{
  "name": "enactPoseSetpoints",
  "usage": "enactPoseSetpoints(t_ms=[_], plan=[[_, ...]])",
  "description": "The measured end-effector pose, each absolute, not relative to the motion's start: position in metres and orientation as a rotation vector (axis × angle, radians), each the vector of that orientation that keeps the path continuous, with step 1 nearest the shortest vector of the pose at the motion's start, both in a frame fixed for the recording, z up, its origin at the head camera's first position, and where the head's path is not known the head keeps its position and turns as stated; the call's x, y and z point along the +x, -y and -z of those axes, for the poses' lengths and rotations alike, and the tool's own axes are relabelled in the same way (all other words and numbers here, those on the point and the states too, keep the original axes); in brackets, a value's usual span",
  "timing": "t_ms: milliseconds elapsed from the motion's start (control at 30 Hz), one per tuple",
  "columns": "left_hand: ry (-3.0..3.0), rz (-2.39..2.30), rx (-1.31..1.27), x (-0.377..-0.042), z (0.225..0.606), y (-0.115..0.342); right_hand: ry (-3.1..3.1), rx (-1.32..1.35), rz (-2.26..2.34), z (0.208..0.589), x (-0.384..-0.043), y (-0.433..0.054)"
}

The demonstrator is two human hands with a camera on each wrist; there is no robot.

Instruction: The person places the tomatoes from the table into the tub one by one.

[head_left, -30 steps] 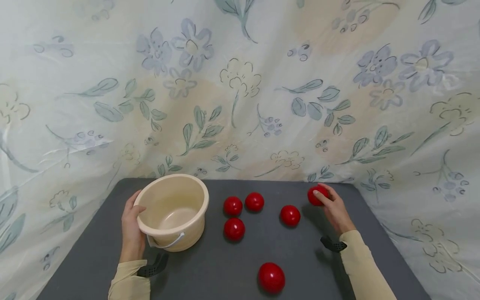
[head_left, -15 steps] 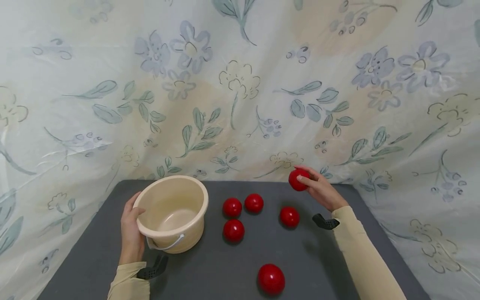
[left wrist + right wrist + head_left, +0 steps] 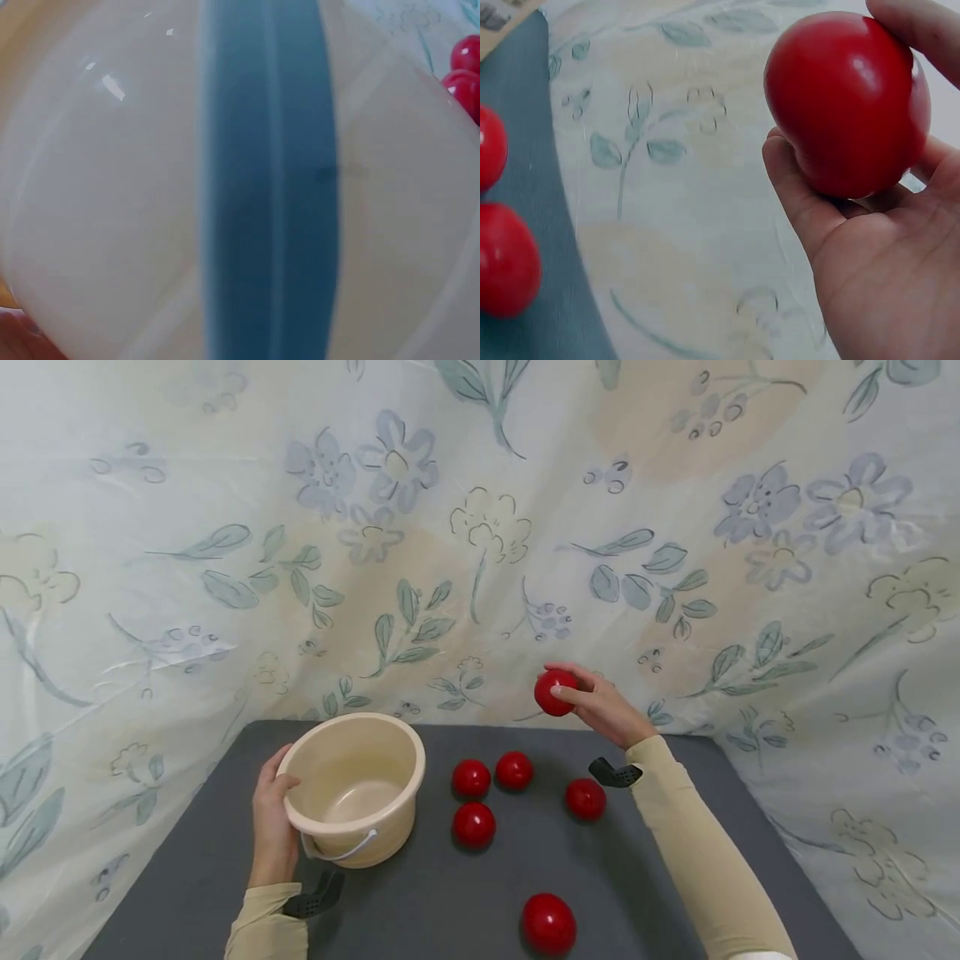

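A cream plastic bucket [image 3: 393,831] stands at the left of the table, its mouth up and tilted towards me. My left hand [image 3: 273,818] grips its left side, thumb hooked over the rim. The bucket's wall [image 3: 112,202] fills the left wrist view, crossed by its blurred blue-looking handle [image 3: 270,187]. Raised above the table's back edge, my right hand [image 3: 603,706] holds a shiny, round red fruit [image 3: 551,695] between thumb and fingers. In the right wrist view this fruit [image 3: 847,105] looks smooth and slightly lobed, with no stem showing.
Three similar red fruits [image 3: 473,825] lie close together right of the bucket. Another red fruit [image 3: 586,799] sits farther right, and one more [image 3: 549,924] near the front. A flowered cloth [image 3: 487,568] hangs behind the dark grey table [image 3: 420,910].
My right hand has lifted the red fruit from the right side of the table and carried it up and left. My left hand keeps its hold on the bucket.
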State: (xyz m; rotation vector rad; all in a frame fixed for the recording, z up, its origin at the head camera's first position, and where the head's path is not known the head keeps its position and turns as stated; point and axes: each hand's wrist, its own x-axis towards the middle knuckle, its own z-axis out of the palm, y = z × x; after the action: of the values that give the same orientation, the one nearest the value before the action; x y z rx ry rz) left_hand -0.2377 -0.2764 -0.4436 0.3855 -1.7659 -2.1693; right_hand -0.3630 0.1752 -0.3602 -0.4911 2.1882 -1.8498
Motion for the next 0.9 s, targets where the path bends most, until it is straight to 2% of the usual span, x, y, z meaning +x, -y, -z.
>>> enactPoseSetpoints(t_ms=[900], plan=[[1.806, 2.151, 0.378, -0.241, 0.443, 0.275, -1.896, -0.796, 1.782, 0.348, -0.377, -0.062]])
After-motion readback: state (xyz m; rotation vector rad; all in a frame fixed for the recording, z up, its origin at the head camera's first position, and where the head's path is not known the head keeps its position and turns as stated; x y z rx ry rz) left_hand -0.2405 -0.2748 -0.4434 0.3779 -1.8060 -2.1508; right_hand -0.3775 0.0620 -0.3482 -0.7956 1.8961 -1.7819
